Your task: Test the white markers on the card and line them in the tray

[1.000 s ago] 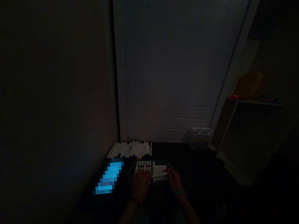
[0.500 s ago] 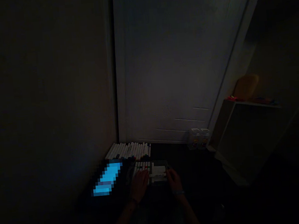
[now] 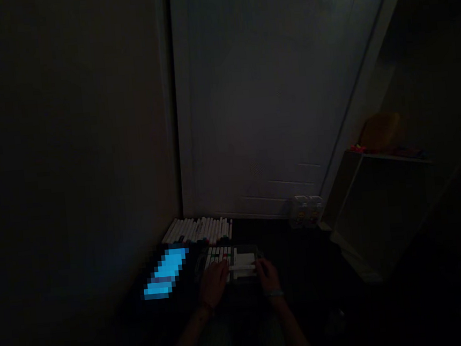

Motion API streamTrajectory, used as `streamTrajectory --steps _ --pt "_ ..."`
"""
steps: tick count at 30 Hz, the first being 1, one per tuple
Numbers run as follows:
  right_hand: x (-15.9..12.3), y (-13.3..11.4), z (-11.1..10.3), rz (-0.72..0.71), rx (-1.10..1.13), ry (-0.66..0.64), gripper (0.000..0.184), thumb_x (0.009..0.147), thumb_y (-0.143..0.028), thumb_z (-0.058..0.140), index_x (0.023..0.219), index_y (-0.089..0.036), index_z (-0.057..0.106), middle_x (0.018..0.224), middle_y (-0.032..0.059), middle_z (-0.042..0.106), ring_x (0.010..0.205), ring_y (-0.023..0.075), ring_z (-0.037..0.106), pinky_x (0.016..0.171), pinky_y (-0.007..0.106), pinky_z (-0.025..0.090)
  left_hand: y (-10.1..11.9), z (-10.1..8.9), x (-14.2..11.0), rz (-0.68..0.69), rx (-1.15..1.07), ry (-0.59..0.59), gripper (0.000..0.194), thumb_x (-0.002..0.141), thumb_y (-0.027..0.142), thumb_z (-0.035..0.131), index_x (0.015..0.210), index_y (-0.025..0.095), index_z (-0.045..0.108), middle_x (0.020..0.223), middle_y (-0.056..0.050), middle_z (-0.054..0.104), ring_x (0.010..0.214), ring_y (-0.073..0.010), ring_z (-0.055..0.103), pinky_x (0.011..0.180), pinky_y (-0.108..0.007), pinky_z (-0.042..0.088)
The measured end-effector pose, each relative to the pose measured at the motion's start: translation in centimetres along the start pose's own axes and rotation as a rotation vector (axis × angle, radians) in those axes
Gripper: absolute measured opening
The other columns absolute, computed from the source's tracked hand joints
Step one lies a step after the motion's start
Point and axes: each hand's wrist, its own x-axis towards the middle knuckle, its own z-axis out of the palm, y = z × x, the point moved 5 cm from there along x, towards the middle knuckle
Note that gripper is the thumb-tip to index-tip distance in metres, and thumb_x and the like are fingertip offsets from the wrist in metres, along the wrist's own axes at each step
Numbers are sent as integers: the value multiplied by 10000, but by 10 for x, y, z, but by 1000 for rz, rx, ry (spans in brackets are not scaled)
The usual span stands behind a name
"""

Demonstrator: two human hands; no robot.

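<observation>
A white marker point(image 3: 242, 268) lies level between my two hands, over a shallow clear case point(image 3: 250, 246). Its left end is at the fingers of my left hand point(image 3: 214, 281), which are closed. My right hand point(image 3: 269, 277) pinches the right end with thumb and fingers. Inside the left half of the case, several white markers point(image 3: 217, 253) with coloured bands stand side by side, partly covered by my left hand. The right half shows a pale bottom and one marker point(image 3: 235, 256) along its left side. Darkness hides finer detail.
Behind the case, a row of several white markers point(image 3: 203, 229) lies on the dark table point(image 3: 303, 263). A glowing, pixelated screen point(image 3: 166, 273) is at the left. Two clear containers point(image 3: 305, 210) stand by the wall. A cabinet point(image 3: 379, 208) rises on the right.
The view has shifted slightly and looks dimmer. Both hands keep the marker in almost the same place; the dark print seen on it before no longer shows.
</observation>
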Motion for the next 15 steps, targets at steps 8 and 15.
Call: streamTrajectory --steps 8,15 --pt "-1 4 1 7 14 -8 299 807 -433 445 837 -211 643 774 27 649 735 164 582 669 242 430 1 0 1 0 2 14 326 881 330 278 962 210 570 883 -37 626 856 -172 562 777 -316 423" --pt "0 12 5 6 28 -17 304 816 -422 432 865 -203 636 808 30 652 756 166 582 686 248 433 3 -3 1 -5 -9 -7 310 882 323 293 977 212 566 885 -35 622 848 -168 555 781 -316 411"
